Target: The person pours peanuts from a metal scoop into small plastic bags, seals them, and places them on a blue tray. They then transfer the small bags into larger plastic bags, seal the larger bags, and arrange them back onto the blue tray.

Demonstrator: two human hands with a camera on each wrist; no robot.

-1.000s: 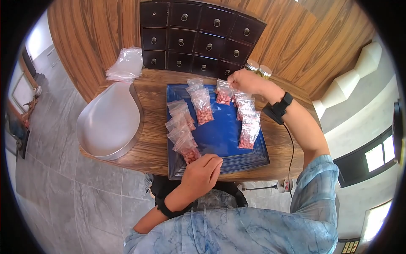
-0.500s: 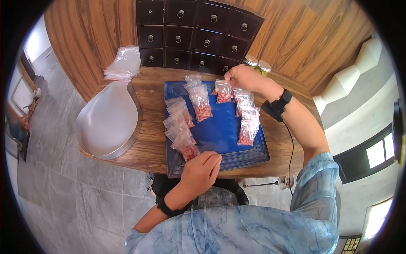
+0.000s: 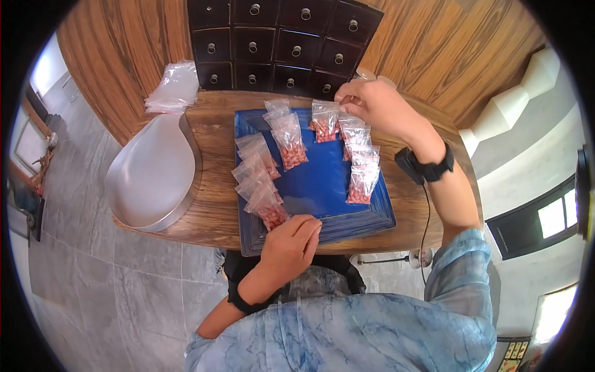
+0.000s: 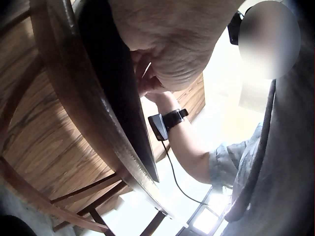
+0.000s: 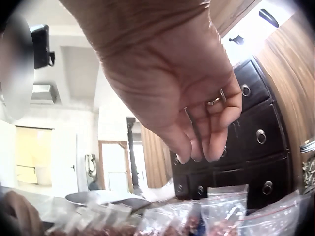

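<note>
Clear zip bags of reddish-pink pieces lie overlapping in rows on a blue square tray [image 3: 310, 192]. Just right of the top middle bag [image 3: 324, 127] hovers the right hand [image 3: 379, 110], its fingers loosely bent. In the right wrist view this hand [image 5: 172, 88] holds nothing, its fingertips apart from the bag [image 5: 225, 211] beneath. At the tray's front edge the left hand [image 3: 288, 247] rests, loosely curled, beside the lowest left bag [image 3: 270, 212]. The left wrist view shows that hand [image 4: 167, 39] close up, with nothing visible in its fingers.
A dark cabinet of small drawers [image 3: 252, 47] stands behind the tray. Left of the tray are a teardrop-shaped metal pan [image 3: 152, 173] and a pile of flat clear bags [image 3: 173, 88]. Lidded jars [image 5: 308, 160] stand beside the cabinet. A black cable [image 3: 426, 229] hangs from the right wrist.
The right hand has let go of the top middle bag, and its fingers have loosened and moved slightly right. The left hand stays by the tray's front edge. The head view has shifted slightly.
</note>
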